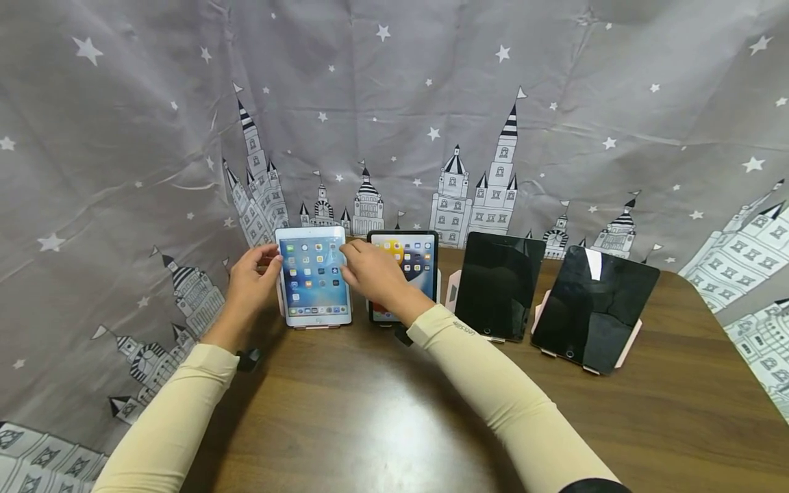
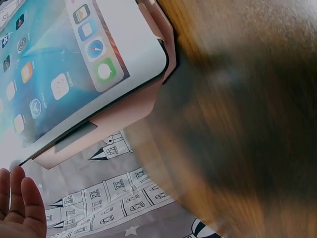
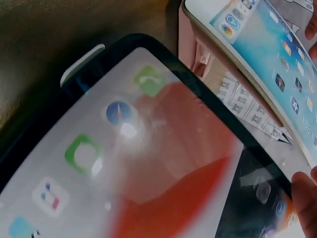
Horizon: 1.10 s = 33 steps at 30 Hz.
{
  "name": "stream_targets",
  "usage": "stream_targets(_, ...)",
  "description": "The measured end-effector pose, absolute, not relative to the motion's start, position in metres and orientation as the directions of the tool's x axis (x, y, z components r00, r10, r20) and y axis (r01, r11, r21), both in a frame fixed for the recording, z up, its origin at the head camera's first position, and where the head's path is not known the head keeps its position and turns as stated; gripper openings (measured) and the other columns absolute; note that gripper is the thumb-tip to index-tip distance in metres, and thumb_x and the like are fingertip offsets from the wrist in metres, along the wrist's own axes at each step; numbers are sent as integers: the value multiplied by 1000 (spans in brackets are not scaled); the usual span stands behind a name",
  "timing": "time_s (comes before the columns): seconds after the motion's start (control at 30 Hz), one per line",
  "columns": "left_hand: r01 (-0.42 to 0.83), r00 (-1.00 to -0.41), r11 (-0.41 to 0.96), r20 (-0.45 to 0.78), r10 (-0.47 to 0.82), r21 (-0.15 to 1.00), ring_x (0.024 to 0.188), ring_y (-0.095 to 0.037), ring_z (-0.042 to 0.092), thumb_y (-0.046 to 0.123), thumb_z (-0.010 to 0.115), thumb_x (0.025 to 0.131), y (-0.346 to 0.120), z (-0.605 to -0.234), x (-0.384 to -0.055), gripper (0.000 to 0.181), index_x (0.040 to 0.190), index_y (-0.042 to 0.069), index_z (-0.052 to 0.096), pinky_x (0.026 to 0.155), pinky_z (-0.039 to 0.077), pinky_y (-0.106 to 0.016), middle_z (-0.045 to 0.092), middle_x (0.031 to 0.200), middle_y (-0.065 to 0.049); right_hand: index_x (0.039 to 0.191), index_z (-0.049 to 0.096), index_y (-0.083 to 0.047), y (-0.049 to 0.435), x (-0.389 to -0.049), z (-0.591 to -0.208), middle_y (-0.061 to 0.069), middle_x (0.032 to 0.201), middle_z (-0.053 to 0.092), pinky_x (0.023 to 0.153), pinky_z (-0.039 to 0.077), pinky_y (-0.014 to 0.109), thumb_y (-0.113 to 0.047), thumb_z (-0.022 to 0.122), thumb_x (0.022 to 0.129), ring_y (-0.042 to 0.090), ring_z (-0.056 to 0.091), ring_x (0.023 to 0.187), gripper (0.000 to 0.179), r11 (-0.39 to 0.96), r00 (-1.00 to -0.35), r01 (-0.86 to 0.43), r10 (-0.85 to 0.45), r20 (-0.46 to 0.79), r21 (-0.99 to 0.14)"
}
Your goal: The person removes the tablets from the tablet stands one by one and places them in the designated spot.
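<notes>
A white tablet (image 1: 319,320) with a lit home screen leans on a pink stand (image 2: 126,106) at the left of the table. My left hand (image 1: 249,277) is at its left edge, thumb by the front and fingers along the side; in the left wrist view the fingertips meet that edge. Opposite, at the upper right edge, the curled fingers and thumb of my right hand (image 1: 376,270) hold the white tablet. Its far fingertips are hidden behind the hand. A black-framed tablet (image 3: 198,96), also lit, stands just right, partly behind my right wrist.
Two dark-screened tablets, one upright (image 1: 502,287) and one tilted (image 1: 594,308), stand on pink stands farther right. The wooden table (image 1: 345,411) extends toward me. A grey curtain (image 1: 394,103) printed with castles and stars hangs behind and at both sides.
</notes>
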<state>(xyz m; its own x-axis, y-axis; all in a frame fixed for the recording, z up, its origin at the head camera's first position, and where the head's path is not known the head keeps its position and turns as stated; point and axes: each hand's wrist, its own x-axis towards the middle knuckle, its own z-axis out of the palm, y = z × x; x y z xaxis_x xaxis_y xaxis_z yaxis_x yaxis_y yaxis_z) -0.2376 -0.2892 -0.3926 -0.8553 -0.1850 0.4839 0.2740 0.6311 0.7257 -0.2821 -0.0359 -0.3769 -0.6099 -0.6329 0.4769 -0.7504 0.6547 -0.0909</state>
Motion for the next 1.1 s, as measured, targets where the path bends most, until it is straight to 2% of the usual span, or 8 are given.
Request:
stream_targets(0.23, 289, -831, 654, 523, -192, 699, 88, -18, 58, 10, 61, 97, -293, -394, -242, 27, 120, -4, 65, 72, 44, -12, 65, 107, -17, 131, 56, -1, -44, -280, -381, 12, 125, 61, 77, 56, 35, -22, 59, 98, 23, 64, 101, 39, 685, -675, -705, -568, 471, -183)
stream_targets(0.37, 282, -840, 665, 513, -178, 692, 91, -25, 61, 13, 60, 98, -293, -394, -242, 28, 120, -4, 65, 73, 44, -14, 64, 108, -18, 130, 56, 4, -48, -280, -384, 16, 120, 62, 79, 56, 38, -20, 61, 97, 27, 65, 98, 41, 699, -698, -678, -516, 497, -227)
stream_targets(0.53, 247, -857, 664, 479, -191, 706, 96, -32, 64, 15, 59, 99, -293, -394, -244, 30, 121, -4, 64, 77, 45, -17, 65, 113, -19, 133, 54, 4, -54, -281, -387, 17, 119, 62, 77, 56, 40, -20, 62, 97, 29, 66, 93, 44, 710, -742, -637, -461, 487, -299)
stream_targets(0.8, 189, -857, 662, 451, -249, 726, 87, -26, 63, 17, 58, 99, -292, -396, -246, 30, 123, 0, 66, 73, 45, -18, 68, 110, -17, 140, 49, 3, -59, -278, -390, 18, 120, 64, 78, 56, 37, -18, 58, 99, 27, 67, 93, 46, 684, -780, -607, -417, 467, -404)
stream_targets(1.1, 176, -869, 622, 418, -267, 763, 78, -13, 59, 18, 57, 100, -291, -394, -248, 32, 125, -1, 64, 61, 47, -12, 68, 108, -18, 134, 54, 3, -60, -282, -391, 16, 110, 68, 75, 56, 39, -14, 56, 99, 27, 67, 88, 39, 674, -763, -612, -365, 534, -413)
